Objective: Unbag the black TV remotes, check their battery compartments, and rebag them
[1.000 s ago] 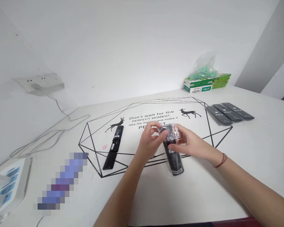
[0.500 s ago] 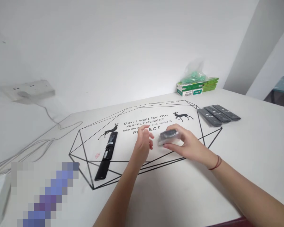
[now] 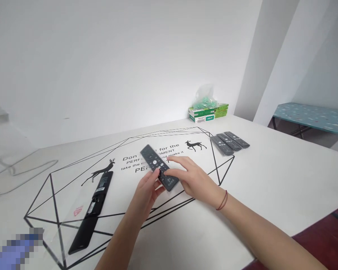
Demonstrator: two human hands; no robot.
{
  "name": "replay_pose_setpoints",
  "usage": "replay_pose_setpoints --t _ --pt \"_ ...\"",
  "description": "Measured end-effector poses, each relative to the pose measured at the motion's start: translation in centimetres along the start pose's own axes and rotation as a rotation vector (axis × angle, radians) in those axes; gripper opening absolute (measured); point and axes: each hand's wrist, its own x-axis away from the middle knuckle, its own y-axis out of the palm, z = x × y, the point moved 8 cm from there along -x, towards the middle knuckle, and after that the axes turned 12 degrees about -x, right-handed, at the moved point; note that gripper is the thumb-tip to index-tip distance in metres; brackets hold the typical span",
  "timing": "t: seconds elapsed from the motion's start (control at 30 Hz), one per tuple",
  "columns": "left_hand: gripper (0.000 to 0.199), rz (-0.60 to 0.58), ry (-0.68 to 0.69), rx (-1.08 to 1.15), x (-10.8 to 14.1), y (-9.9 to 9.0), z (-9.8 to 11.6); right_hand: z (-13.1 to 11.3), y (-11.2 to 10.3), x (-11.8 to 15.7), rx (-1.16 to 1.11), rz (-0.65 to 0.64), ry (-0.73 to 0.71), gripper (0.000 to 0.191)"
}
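A black remote control (image 3: pixel 154 162) is held at an angle above the table, its buttons facing up. Around its lower left edge my left hand (image 3: pixel 148 187) is closed, the thumb on the button face. My right hand (image 3: pixel 195 180) grips its right edge, with thumb and forefinger on it. To the left, another remote (image 3: pixel 103 187) lies face down, its battery bay exposed. A black battery cover (image 3: pixel 83 235) lies at its lower end. A clear plastic bag with a red mark (image 3: pixel 78 211) lies beside these.
Three remotes (image 3: pixel 229 142) lie side by side on the right of the white table (image 3: pixel 270 180). Green and white boxes (image 3: pixel 202 114) with a plastic bag (image 3: pixel 205 98) on top stand by the wall. Cables (image 3: pixel 25 170) run along the left; a blurred blue shape (image 3: pixel 14 253) fills the lower left corner.
The remote has moved left from my right hand into my left hand and now shows its button face. Both hands hold it. The view has turned to the right.
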Motion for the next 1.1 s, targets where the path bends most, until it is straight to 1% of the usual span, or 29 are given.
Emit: replay_pose_setpoints --t 0.1,0.17,0.2,0.3,0.4,0.47,0.5,0.53,0.6,0.63,0.67,0.73,0.8,0.87,0.9,0.97,1.03,1.1 --pt "0.044 0.124 0.068 -0.05 -0.4 -1.2 0.2 1.4 0.4 0.1 -0.176 0.019 0.176 0.053" --pt "0.044 0.173 0.093 -0.086 -0.3 -1.1 0.2 2.0 0.9 0.2 -0.214 0.022 0.264 0.044" --pt "0.044 0.185 0.097 -0.103 -0.2 -0.8 0.1 2.1 1.2 0.3 -0.199 0.015 0.284 0.041" --pt "0.043 0.191 0.087 -0.172 0.0 0.3 -0.4 2.2 2.4 0.5 -0.126 -0.033 0.295 0.045" --pt "0.045 0.218 0.083 -0.287 0.0 0.8 -1.0 2.5 3.1 0.6 -0.142 -0.049 0.294 0.046" --pt "0.051 0.242 0.109 -0.347 0.0 0.9 -1.2 3.0 2.7 0.3 -0.169 -0.011 0.268 0.045" --pt "0.055 0.255 0.121 -0.366 0.1 0.9 -1.4 3.4 2.1 0.1 -0.171 0.021 0.254 0.045" --pt "0.059 0.264 0.133 -0.377 0.1 0.9 -1.6 4.2 1.1 -0.1 -0.157 0.061 0.25 0.046" --pt "0.061 0.262 0.156 -0.407 0.3 1.2 -2.0 6.6 -1.9 0.0 -0.068 0.174 0.289 0.047" --pt "0.057 0.248 0.17 -0.435 0.4 1.5 -2.3 8.2 -4.0 0.5 0.007 0.252 0.341 0.046" --pt "0.052 0.222 0.189 -0.466 0.5 1.8 -2.5 10.2 -6.6 1.5 0.102 0.354 0.429 0.043" --pt "0.041 0.15 0.23 -0.529 0.5 2.6 -3.0 13.6 -11.6 4.1 0.195 0.499 0.545 0.041" --pt "0.034 0.056 0.264 -0.6 0.4 3.4 -3.5 16.5 -16.5 7.7 0.279 0.637 0.655 0.043" --pt "0.03 -0.03 0.295 -0.677 0.2 4.1 -3.8 18.9 -20.5 11.5 0.355 0.747 0.773 0.043" --pt "0.029 -0.057 0.308 -0.716 0.2 4.3 -3.8 19.9 -22.0 13.2 0.386 0.789 0.837 0.044" --pt "0.028 -0.082 0.323 -0.786 0.1 4.5 -3.7 21.7 -23.9 16.0 0.424 0.839 0.962 0.041" --pt "0.029 -0.097 0.327 -0.84 0.2 4.6 -3.6 23.1 -24.8 17.6 0.453 0.854 1.061 0.035" --pt "0.03 -0.107 0.329 -0.875 0.3 4.6 -3.4 24.3 -25.1 18.2 0.483 0.849 1.121 0.029"
